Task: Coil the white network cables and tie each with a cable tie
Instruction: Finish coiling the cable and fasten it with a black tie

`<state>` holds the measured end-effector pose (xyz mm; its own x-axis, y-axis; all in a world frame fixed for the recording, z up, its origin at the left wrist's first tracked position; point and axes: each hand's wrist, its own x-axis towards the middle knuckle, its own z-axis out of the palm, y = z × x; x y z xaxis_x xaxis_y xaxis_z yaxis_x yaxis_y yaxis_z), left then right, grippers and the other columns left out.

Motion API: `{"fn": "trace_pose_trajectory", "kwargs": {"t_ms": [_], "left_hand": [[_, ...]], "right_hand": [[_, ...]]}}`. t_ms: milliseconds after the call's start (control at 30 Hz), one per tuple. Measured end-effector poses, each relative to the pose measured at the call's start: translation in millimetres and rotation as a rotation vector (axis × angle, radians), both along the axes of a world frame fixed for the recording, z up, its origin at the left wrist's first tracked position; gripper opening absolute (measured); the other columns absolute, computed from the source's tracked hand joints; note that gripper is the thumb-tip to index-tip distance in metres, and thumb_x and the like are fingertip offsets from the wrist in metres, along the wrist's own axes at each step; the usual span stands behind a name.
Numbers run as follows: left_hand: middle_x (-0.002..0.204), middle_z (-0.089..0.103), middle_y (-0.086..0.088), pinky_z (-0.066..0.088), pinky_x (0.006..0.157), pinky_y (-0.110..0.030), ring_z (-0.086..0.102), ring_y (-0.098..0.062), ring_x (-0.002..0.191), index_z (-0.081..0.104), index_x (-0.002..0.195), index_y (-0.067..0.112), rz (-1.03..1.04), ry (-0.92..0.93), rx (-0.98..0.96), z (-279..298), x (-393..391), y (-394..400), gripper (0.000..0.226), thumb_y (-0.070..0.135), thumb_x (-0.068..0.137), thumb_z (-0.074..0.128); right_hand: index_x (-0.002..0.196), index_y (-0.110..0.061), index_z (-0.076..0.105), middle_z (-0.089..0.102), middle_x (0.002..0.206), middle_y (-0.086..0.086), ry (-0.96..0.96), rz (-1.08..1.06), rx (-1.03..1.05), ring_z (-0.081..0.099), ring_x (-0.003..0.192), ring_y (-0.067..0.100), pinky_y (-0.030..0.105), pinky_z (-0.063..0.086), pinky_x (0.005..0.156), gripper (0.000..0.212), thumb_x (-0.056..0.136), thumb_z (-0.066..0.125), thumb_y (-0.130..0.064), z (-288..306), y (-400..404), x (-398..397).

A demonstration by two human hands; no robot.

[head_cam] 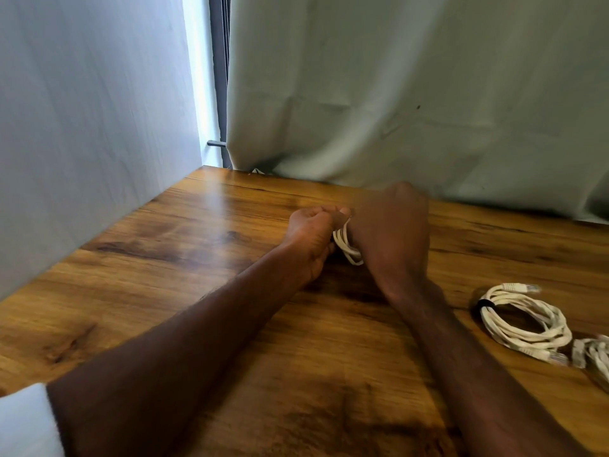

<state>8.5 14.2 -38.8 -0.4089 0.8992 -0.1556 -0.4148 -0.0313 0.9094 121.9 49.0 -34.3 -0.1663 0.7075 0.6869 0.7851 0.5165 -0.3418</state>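
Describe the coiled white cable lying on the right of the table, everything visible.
The coiled white cable lies flat on the wooden table in an oval of several loops. A black tie cinches its left end. Clear plugs show at its top and lower right. Neither hand touches it; another white bundle lies beside it.

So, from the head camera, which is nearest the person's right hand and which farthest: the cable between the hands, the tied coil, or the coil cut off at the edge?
1. The cable between the hands, touching the right hand.
2. The tied coil with its black tie, on the table, off to the right.
3. The coil cut off at the edge, farther right still.
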Motion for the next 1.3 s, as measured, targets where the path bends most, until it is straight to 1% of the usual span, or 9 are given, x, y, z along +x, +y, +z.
{"fn": "trace_pose_trajectory", "kwargs": {"t_ms": [233, 333, 567, 767, 867, 1000, 1067, 1133, 1300], "left_hand": [[0.076, 0.077, -0.014, 0.066, 0.065, -0.031, 0.076, -0.020, 0.064, 0.071, 0.101, -0.003, 0.090, -0.060, 0.020, 1.2, -8.3, 1.8, 0.010, 0.003, 0.102, 0.064], [0.088, 0.078, -0.023, 0.067, 0.072, -0.037, 0.077, -0.026, 0.074, 0.069, 0.107, -0.004, 0.083, -0.061, -0.006, 1.8, -12.8, 2.3, 0.011, 0.004, 0.102, 0.065], [0.095, 0.078, -0.020, 0.066, 0.085, -0.045, 0.077, -0.026, 0.078, 0.072, 0.106, -0.001, 0.035, 0.002, -0.028, -0.8, -18.5, 6.5, 0.011, 0.008, 0.100, 0.068], [0.104, 0.076, -0.019, 0.066, 0.078, -0.035, 0.077, -0.024, 0.087, 0.067, 0.124, -0.006, -0.250, 0.099, 0.098, 4.8, -17.5, 1.9, 0.027, 0.002, 0.098, 0.069], [0.100, 0.077, -0.021, 0.067, 0.077, -0.037, 0.077, -0.025, 0.081, 0.066, 0.123, -0.004, -0.172, 0.198, 0.123, 6.0, -13.2, 0.6, 0.027, -0.002, 0.096, 0.068], [0.091, 0.079, -0.019, 0.066, 0.072, -0.037, 0.078, -0.028, 0.077, 0.067, 0.121, 0.001, -0.018, 0.299, 0.180, 1.5, -6.5, 2.3, 0.025, -0.004, 0.096, 0.069], [0.093, 0.079, -0.019, 0.066, 0.071, -0.036, 0.079, -0.028, 0.078, 0.070, 0.119, 0.000, 0.017, 0.331, 0.175, -0.3, -6.5, 3.6, 0.022, -0.004, 0.097, 0.068], [0.093, 0.079, -0.019, 0.065, 0.071, -0.035, 0.078, -0.026, 0.077, 0.071, 0.117, -0.001, 0.016, 0.332, 0.165, -0.8, -7.0, 4.3, 0.020, -0.002, 0.099, 0.066], [0.084, 0.077, -0.013, 0.065, 0.073, -0.037, 0.074, -0.021, 0.074, 0.073, 0.109, 0.000, -0.027, 0.245, 0.137, -2.3, -7.6, 2.6, 0.014, 0.000, 0.102, 0.060]], "right_hand": [[0.112, -0.022, 0.078, 0.057, 0.137, -0.002, -0.025, 0.074, -0.015, 0.049, 0.123, 0.023, 0.035, 0.046, 0.090, 0.023, 0.090, 0.074, -0.026, -1.5, 3.5, -0.6], [0.114, -0.028, 0.079, 0.054, 0.146, -0.007, -0.009, 0.138, -0.051, 0.045, 0.128, 0.021, 0.030, 0.040, 0.088, 0.025, 0.089, 0.077, -0.024, -1.5, 4.0, -0.4], [0.102, -0.026, 0.081, 0.059, 0.134, -0.011, 0.116, 0.175, -0.072, 0.047, 0.122, 0.017, 0.027, 0.036, 0.083, 0.016, 0.086, 0.082, -0.026, -6.8, 10.9, -1.8], [0.094, -0.021, 0.080, 0.061, 0.116, -0.009, 0.398, 0.128, -0.134, 0.060, 0.111, 0.022, 0.023, 0.046, 0.072, 0.012, 0.084, 0.082, -0.014, -7.3, 22.8, -1.7], [0.092, -0.025, 0.080, 0.056, 0.112, -0.012, 0.434, 0.149, -0.172, 0.059, 0.111, 0.023, 0.034, 0.054, 0.083, 0.013, 0.083, 0.084, -0.017, -7.4, 26.1, -2.4], [0.093, -0.020, 0.081, 0.049, 0.107, -0.012, 0.476, 0.197, -0.244, 0.057, 0.113, 0.021, 0.016, 0.043, 0.074, 0.011, 0.083, 0.085, -0.016, -4.0, 29.3, -3.9], [0.092, -0.021, 0.080, 0.048, 0.106, -0.011, 0.463, 0.201, -0.242, 0.057, 0.112, 0.022, 0.016, 0.042, 0.072, 0.010, 0.084, 0.085, -0.016, -4.4, 27.8, -4.6], [0.090, -0.024, 0.078, 0.049, 0.108, -0.011, 0.453, 0.159, -0.226, 0.057, 0.110, 0.023, 0.024, 0.046, 0.075, 0.009, 0.084, 0.084, -0.020, -6.4, 25.0, -5.5], [0.094, -0.023, 0.078, 0.055, 0.114, -0.005, 0.414, 0.047, -0.098, 0.057, 0.106, 0.021, 0.023, 0.040, 0.067, 0.009, 0.086, 0.081, -0.025, -9.7, 13.1, -9.4]]}}
